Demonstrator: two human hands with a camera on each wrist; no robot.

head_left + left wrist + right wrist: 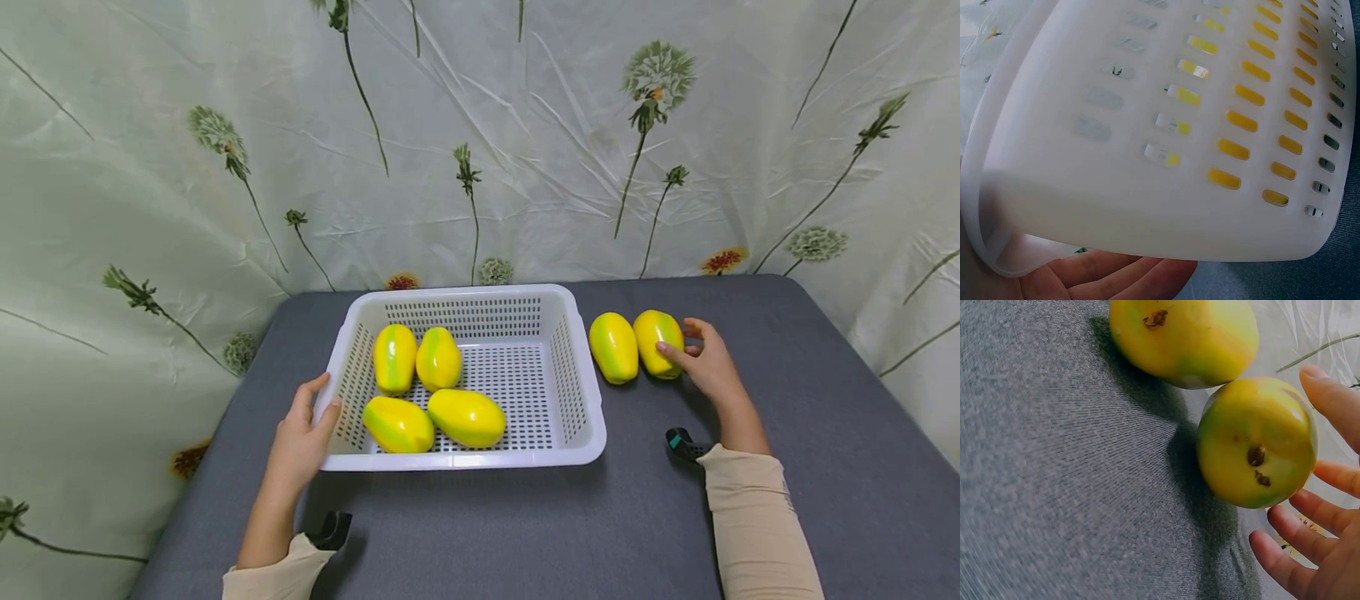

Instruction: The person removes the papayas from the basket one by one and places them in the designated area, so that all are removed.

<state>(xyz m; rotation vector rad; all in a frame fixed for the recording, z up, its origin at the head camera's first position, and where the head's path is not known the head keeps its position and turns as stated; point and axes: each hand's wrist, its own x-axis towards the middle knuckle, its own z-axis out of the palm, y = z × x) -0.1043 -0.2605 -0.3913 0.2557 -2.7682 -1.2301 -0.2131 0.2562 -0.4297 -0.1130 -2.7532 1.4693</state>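
My left hand (pixel 294 446) grips the left rim of a white slotted basket (pixel 465 461), thumb over the rim. The left wrist view shows its fingers (pixel 1122 275) beneath the rim, outside the basket wall (pixel 1085 194). Several yellow-green fruits lie in the basket's left and middle, one of them (pixel 467 417) near the front. Right of the basket, two more stand side by side on the table: the left one (pixel 613 350) and the right one (pixel 654 333). My right hand (pixel 716 375) is at the right one (pixel 1260 425), thumb and fingers spread around its side without closing on it.
A dark grey cloth covers the table (pixel 480 533). Behind it hangs a pale curtain (pixel 555 167) with printed flowers. Black devices are strapped at both wrists, one near the left sleeve (pixel 333 530) and one near the right sleeve (pixel 684 446).
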